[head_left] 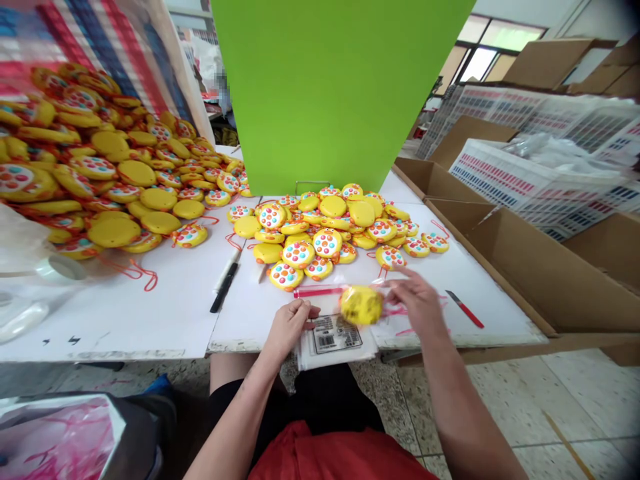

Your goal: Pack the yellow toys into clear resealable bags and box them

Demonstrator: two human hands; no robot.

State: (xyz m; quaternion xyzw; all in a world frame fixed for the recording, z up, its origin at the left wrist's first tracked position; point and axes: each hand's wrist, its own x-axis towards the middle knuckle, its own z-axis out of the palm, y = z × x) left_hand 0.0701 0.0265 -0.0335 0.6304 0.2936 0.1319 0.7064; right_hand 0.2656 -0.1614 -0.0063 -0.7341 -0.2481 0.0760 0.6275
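My left hand [291, 325] is closed, its thumb and fingertips pinched at the left edge of a stack of clear plastic bags [337, 335] with black print and a barcode. A pink strip [320, 291] runs along the bags' far end. Above the stack is a round yellow toy [361, 305], blurred, seemingly inside a clear bag with dark print. My right hand [417, 303] has its fingers bent around the right end of that bag. Just beyond lies a pile of yellow toys [327, 243] with white faces, coloured bumps and red cords.
A larger heap of the same toys [115, 173] spills from the left. A black marker [224, 288] and a red-handled knife [465, 309] lie on the white table [175, 327]. Cardboard boxes [520, 267] and white crates [530, 177] stand right. A green panel [330, 93] rises behind.
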